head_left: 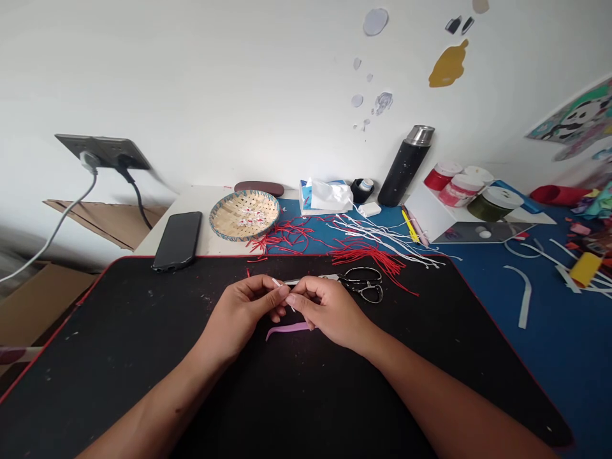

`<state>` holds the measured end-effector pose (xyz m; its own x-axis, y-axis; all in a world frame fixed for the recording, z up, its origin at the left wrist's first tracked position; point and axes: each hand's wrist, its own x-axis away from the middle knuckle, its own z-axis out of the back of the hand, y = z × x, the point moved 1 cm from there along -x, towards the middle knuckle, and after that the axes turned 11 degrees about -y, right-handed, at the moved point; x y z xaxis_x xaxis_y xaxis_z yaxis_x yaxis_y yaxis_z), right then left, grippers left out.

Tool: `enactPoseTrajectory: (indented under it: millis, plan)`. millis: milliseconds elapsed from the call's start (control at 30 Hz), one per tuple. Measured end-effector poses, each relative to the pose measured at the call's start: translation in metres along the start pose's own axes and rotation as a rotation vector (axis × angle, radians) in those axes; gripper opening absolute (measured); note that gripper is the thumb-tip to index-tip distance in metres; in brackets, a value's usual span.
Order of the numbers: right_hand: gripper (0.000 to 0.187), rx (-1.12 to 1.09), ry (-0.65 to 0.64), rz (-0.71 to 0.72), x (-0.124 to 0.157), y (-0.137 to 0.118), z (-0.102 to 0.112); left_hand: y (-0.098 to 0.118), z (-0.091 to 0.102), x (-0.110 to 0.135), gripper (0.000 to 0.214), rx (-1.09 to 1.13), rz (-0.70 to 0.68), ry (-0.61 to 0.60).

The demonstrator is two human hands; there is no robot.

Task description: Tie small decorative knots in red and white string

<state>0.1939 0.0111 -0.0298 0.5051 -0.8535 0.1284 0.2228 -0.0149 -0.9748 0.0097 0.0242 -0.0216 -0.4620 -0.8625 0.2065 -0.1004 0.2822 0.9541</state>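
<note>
My left hand (pixel 248 307) and my right hand (pixel 329 309) meet over the black mat (pixel 143 357), fingertips pinched together on a short white cord piece (pixel 278 284). A pink tweezers-like tool (pixel 289 330) lies on the mat just under my right hand. Scissors (pixel 361 282) with black handles lie right behind my right hand. Loose red cords (pixel 363 258) and white cords (pixel 382 236) are spread beyond the scissors.
A woven basket (pixel 245 215) with small pieces stands behind the mat, a black phone (pixel 178 241) to its left. Tissue pack (pixel 325 194), black flask (pixel 408 166), paint jars (pixel 459 185) and paper strips (pixel 523 299) sit at the back and right. A wall socket (pixel 102 152) with cables is left.
</note>
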Motion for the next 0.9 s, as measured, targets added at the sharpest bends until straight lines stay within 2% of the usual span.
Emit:
enactPoseTrajectory:
  millis: [333,500,667,800,900]
  plan:
    - [0.029,-0.104,-0.038,0.002,0.0003,-0.0028,0.0004,0.0005,-0.0037,0.0001,0.022,0.115,-0.025,-0.039]
    - [0.035,-0.278,-0.100,0.010,-0.0002,-0.0040,0.0032,0.0032,-0.0055,0.0008,0.034,0.229,-0.058,-0.051]
    - [0.039,-0.344,-0.127,-0.008,-0.0005,-0.0031,0.0026,0.0039,-0.0033,-0.0011,0.026,0.232,-0.080,-0.058]
    - [0.039,-0.362,-0.136,-0.015,-0.0006,-0.0032,0.0023,0.0033,-0.0019,-0.0014,0.032,0.226,-0.102,-0.055]
    - [0.039,-0.372,-0.150,-0.004,-0.0007,-0.0035,0.0020,0.0024,-0.0006,-0.0007,0.028,0.207,-0.100,-0.079]
